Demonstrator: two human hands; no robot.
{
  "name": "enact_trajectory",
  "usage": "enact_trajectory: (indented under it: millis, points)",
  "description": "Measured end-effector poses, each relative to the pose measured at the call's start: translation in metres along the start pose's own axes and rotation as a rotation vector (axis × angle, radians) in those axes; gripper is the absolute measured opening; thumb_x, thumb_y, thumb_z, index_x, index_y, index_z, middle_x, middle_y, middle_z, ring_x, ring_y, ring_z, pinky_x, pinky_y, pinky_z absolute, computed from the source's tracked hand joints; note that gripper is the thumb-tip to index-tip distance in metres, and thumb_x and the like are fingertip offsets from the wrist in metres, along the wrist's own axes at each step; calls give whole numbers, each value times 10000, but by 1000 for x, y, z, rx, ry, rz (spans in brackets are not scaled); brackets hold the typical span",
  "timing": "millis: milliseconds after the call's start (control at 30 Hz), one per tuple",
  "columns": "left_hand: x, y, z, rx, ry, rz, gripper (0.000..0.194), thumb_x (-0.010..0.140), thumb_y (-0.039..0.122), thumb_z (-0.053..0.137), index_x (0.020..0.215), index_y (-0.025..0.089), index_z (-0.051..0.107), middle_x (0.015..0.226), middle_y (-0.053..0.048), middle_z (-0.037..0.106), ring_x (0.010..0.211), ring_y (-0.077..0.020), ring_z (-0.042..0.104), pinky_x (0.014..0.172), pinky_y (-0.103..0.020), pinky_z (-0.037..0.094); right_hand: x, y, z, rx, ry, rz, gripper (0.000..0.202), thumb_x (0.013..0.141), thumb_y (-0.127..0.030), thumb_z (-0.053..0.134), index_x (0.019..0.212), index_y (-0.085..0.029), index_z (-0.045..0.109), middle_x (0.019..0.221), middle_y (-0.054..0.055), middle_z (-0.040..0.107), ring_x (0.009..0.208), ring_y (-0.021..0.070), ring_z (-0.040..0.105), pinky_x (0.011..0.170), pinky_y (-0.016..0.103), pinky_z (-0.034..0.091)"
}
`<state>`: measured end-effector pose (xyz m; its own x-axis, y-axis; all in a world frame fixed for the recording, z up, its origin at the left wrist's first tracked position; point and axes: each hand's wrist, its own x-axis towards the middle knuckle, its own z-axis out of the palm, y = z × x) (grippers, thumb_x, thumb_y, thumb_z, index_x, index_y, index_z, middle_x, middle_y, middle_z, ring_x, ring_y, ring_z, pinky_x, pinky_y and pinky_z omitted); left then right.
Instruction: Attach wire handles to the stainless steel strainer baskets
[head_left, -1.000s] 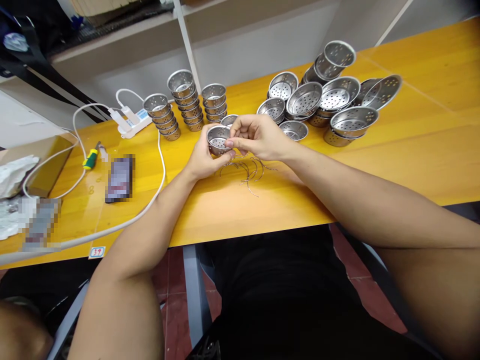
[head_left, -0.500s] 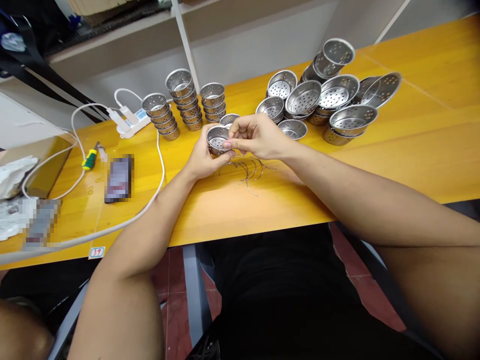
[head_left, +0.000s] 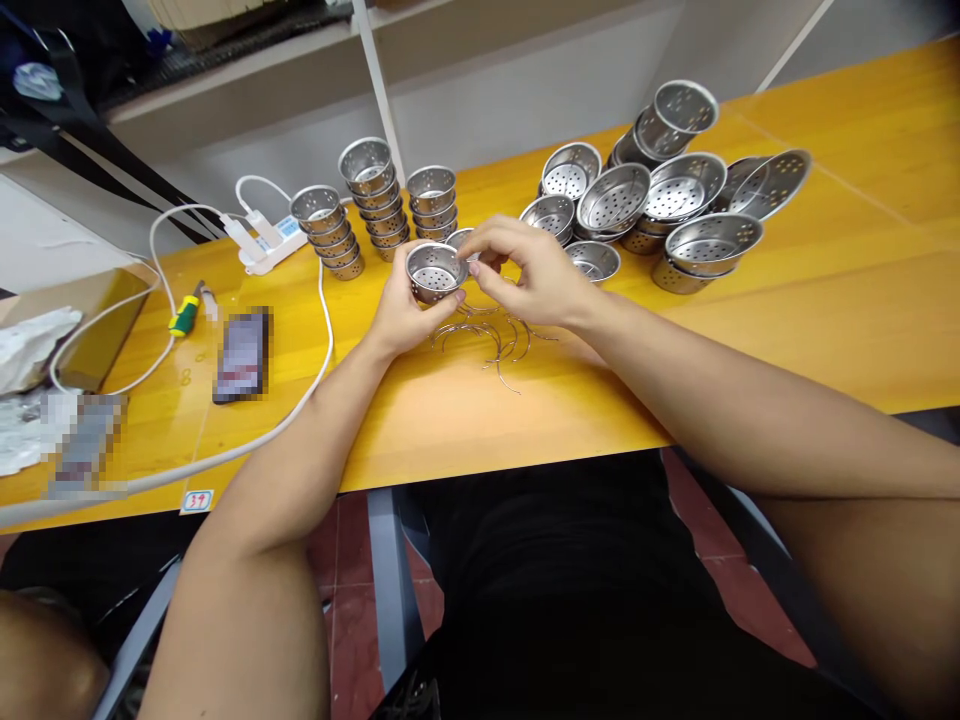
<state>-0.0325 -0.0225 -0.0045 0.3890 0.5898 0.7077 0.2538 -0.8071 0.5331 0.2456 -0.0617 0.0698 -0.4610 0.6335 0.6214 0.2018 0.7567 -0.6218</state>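
Head view: your left hand (head_left: 403, 307) is holding a small round silver metal cup with a perforated base (head_left: 435, 274) over the yellow wood-look bench (head_left: 465, 425)

You are curling your left fingers around the cup's left side, gripping it with the thumb across its lower front, and its open mouth is facing up toward you. Your right hand (head_left: 536, 275) is hovering at the cup's right rim, thumb and index finger bending close together; whether these fingers are gripping something thin, the view is not showing clearly.

Just below your hands, a loose bunch of thin curved silver wires (head_left: 498, 347) is lying on the bench. Another small silver cup (head_left: 459, 238) is standing right behind the held one, partly hidden. Farther back to the left, three upright stacks of perforated silver cups (head_left: 371, 205) are standing near a white plastic power strip (head_left: 276, 248). Back to the right, a looser cluster of similar silver cups (head_left: 615, 203) is resting, some nesting and some tilting. Left of your forearm, a green-and-yellow-handled screwdriver (head_left: 184, 317) and a dark rectangular phone (head_left: 241, 358) are lying near a white cable (head_left: 202, 465).
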Motion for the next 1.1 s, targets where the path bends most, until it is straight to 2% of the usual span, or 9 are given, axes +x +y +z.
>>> enact_trajectory:
  millis: [100,233,400,600,700,767,933,1033,1100]
  points:
    - [-1,-4,-1,10,14,-15,917,1053,859,850,1702,363,433,1598,-111,666,1477,-335,787,1365,-589,640,-1,2,-1,-110,-29,-57,279,1178,-517,743,1285,-293,871,1484,149,809,1398,416,776,1265,687,643]
    - [-1,-4,0,33,-6,-6,978,1051,874,838,1760,378,381,1658,-118,638,1570,-364,742,1438,-618,580,-1,3,-1,-158,-68,-79,250,1120,-373,739,1294,-289,897,1561,147,756,1508,446,731,1360,753,569]
    - [-1,0,2,50,-15,14,957,1054,859,845,1742,362,404,1645,-116,657,1547,-357,752,1415,-600,599,-3,5,-2,-107,-96,-49,298,1077,-323,763,1323,-306,930,1593,134,750,1550,456,713,1411,763,532]
    - [0,11,9,41,-30,6,982,1037,899,832,1725,331,422,1597,-129,683,1482,-354,781,1372,-602,630,-5,7,2,-83,-141,-29,303,1065,-306,705,1238,-281,953,1590,141,751,1580,437,705,1424,756,532]
    - [0,11,8,39,-40,-5,990,1036,897,836,1724,326,413,1599,-136,684,1492,-359,780,1389,-601,618,-5,9,0,-70,-150,-46,308,1074,-339,709,1283,-291,931,1595,136,750,1596,434,693,1425,753,526]
    - [0,9,6,44,-53,2,1012,1032,924,819,1733,327,399,1623,-142,671,1518,-365,775,1403,-601,610,-4,8,-1,-65,-142,-57,360,1070,-414,777,1393,-299,888,1587,139,762,1579,447,694,1414,751,534]
    - [1,6,10,55,-94,60,1260,933,990,875,1837,375,249,1782,-187,587,1683,-419,700,1473,-642,567,-1,-2,-2,-103,-161,-70,887,984,-597,980,1755,-303,654,1692,175,719,1542,472,699,1370,702,577]
    - [1,13,15,68,-109,28,1326,945,1013,838,1896,417,133,1825,-195,562,1732,-420,675,1443,-660,605,2,-5,-13,-199,-207,-69,881,996,-645,994,1751,-327,673,1652,175,715,1529,488,701,1356,697,577]
    - [1,17,16,75,-126,-15,1336,947,1027,821,1912,428,115,1834,-198,564,1709,-415,699,1379,-657,658,3,-3,-33,-285,-208,-48,861,972,-695,1015,1699,-336,727,1592,176,726,1458,494,723,1327,704,595]
